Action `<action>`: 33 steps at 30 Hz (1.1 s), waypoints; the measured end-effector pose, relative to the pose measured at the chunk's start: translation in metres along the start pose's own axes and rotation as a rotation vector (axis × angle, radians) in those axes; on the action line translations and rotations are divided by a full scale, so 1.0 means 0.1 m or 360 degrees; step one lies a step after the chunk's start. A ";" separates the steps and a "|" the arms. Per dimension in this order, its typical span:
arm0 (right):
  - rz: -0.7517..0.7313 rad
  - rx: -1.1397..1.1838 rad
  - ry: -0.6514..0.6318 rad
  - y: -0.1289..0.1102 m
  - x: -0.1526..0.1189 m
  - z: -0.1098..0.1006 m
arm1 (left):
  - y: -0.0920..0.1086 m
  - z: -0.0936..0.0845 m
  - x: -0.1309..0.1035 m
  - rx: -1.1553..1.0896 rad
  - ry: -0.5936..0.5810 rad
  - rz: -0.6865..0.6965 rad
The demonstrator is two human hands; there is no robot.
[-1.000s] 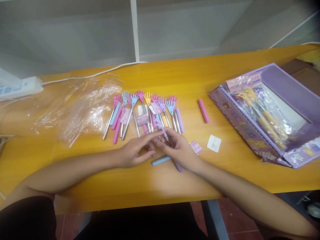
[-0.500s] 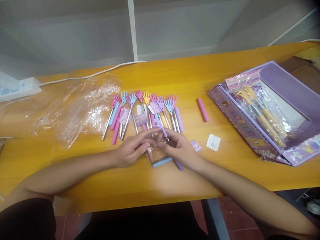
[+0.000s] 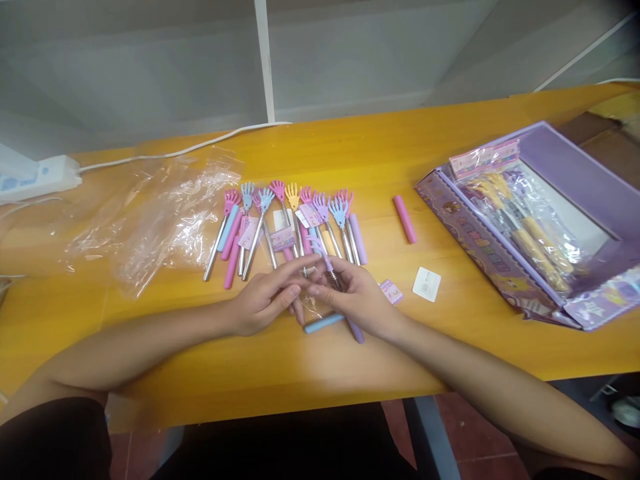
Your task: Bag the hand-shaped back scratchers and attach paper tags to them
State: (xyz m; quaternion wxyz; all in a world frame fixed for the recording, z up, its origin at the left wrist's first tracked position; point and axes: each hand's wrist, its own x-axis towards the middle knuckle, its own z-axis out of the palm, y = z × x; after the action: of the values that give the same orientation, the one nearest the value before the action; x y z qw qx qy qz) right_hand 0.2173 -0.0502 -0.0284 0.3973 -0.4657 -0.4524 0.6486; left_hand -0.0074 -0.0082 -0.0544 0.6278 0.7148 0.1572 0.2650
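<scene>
My right hand (image 3: 357,293) is closed around a purple back scratcher (image 3: 327,263). Its small claw head points up and away, and its purple handle sticks out below my palm. My left hand (image 3: 273,297) meets it from the other side, fingertips touching or nearly touching those of the right. Its thumb and fingers are drawn together, and a thin pale loop shows between the two hands; what the left fingers pinch is too small to tell. Beneath my hands lies a light blue tube (image 3: 324,323). Just beyond, several back scratchers (image 3: 265,200) in pink, blue, yellow and purple lie in a row.
Crumpled clear plastic bags (image 3: 165,227) spread to the left. A pink tube (image 3: 405,220), a white card (image 3: 427,285) and a purple tag (image 3: 391,291) lie to the right. An open purple box (image 3: 465,247) holds bagged back scratchers. A white power strip (image 3: 40,179) sits far left.
My right thumb and fingers have shifted slightly along the purple back scratcher, toward the left fingertips. The thin loop between the hands shows more clearly. Everything on the table stays put.
</scene>
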 end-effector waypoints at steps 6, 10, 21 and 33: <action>-0.0044 0.0082 0.0076 -0.10 -0.06 -0.05 | 0.04 -0.07 0.01 0.0115 0.0186 0.0339; -0.0034 0.0141 -0.0070 -0.17 -0.12 -0.12 | 0.10 -0.15 0.05 0.0414 0.0059 0.0510; 0.0023 0.0111 -0.0120 -0.13 -0.12 -0.11 | -0.03 -0.11 0.09 -0.0486 0.0084 0.0155; 0.0204 0.0052 -0.0299 -0.04 -0.08 -0.16 | 0.01 -0.12 0.15 -0.0229 0.0085 0.0395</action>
State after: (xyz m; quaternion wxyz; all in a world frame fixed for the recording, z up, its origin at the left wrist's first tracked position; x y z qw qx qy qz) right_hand 0.2346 -0.0531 -0.0251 0.3183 -0.4244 -0.4463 0.7207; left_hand -0.0019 0.0100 -0.0497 0.6354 0.6745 0.0648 0.3702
